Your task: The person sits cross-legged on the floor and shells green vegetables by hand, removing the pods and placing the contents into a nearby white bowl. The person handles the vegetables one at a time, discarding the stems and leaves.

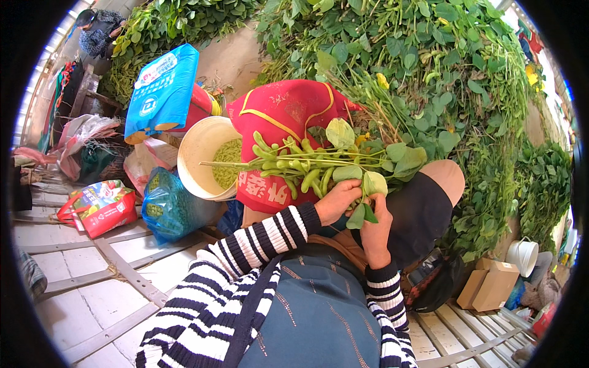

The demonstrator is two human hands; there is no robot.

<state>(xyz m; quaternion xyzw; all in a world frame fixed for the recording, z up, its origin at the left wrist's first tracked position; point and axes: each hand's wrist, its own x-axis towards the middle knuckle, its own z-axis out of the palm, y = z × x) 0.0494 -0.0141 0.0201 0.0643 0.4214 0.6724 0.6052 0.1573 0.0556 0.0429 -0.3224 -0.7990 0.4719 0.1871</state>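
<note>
A cut soybean plant (294, 163) with plump green pods lies across the red cloth (271, 110) over my lap, its bare stem end pointing left over a white bucket (195, 156). Green soybean pods or shelled beans (225, 163) lie in the bucket. My left hand (340, 201) is at the leafy end, fingers pinched on a leaf or its stalk. Close beside it on the right, my right hand (377, 230) has its thumb and fingers closed at the same leaves. The leaves partly hide the fingertips.
A large heap of soybean plants (414, 69) rises ahead. At left are a blue bag (161, 87), a filled blue plastic bag (172, 207) and a red shopping bag (110, 207). A dark cap (418, 216) is by my right arm; cardboard boxes (490, 285) stand right. A person (99, 34) is at upper left.
</note>
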